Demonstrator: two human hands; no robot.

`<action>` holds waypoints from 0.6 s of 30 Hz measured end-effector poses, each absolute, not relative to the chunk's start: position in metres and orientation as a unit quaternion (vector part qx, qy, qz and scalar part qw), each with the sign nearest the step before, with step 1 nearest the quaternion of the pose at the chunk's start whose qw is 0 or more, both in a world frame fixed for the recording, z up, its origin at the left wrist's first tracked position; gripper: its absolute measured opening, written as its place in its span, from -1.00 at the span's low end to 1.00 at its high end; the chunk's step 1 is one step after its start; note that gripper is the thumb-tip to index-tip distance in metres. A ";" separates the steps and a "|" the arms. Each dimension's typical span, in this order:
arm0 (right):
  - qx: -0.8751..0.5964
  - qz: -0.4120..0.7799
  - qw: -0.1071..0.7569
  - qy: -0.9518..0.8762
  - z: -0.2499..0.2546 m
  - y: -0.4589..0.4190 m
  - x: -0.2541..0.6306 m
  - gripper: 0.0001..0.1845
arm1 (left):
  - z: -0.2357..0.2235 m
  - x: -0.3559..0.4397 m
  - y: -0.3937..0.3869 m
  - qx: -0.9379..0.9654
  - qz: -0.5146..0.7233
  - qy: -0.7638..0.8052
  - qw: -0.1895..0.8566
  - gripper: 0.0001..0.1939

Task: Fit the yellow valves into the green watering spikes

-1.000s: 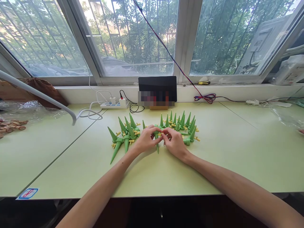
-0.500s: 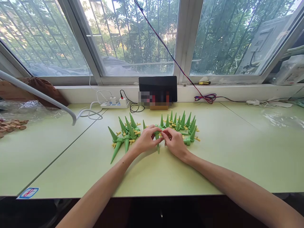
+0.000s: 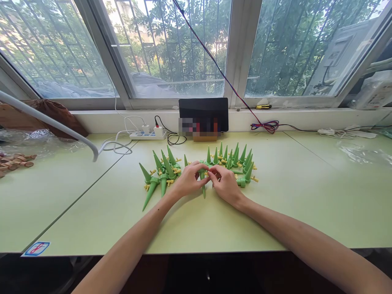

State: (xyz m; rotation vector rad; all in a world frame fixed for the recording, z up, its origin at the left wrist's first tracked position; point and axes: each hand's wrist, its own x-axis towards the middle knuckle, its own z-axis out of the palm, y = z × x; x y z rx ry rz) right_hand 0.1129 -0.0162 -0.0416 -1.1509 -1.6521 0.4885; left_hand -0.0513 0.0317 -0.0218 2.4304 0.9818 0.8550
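Between spike clusters [image 3: 169,168], left hand [image 3: 189,179] holds a green spike [image 3: 203,192], right hand [image 3: 226,183] its yellow tap [image 3: 206,174].

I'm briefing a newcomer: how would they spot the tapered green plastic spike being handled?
On the pale green table, find the bare left hand and right hand, close together. Between them, tip toward the viewer, is the tapered green plastic spike, the only one held.

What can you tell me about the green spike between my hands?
The green spike looks like plastic: a slim cone tapering to a point, its wider head partly hidden, with a yellow piece beside it. Its tip points toward the table's near edge. Your left hand holds it; your right hand touches near the yellow piece, grip unclear.
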 end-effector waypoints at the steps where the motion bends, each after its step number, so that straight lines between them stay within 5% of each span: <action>1: -0.479 0.201 0.510 -0.686 -0.042 -0.016 0.113 -0.83 | -0.022 -0.051 0.032 0.865 0.304 0.350 0.191 -0.77; 18: -0.477 0.183 0.508 -0.693 -0.041 -0.016 0.114 -0.85 | -0.021 -0.051 0.031 0.866 0.301 0.347 0.198 -0.76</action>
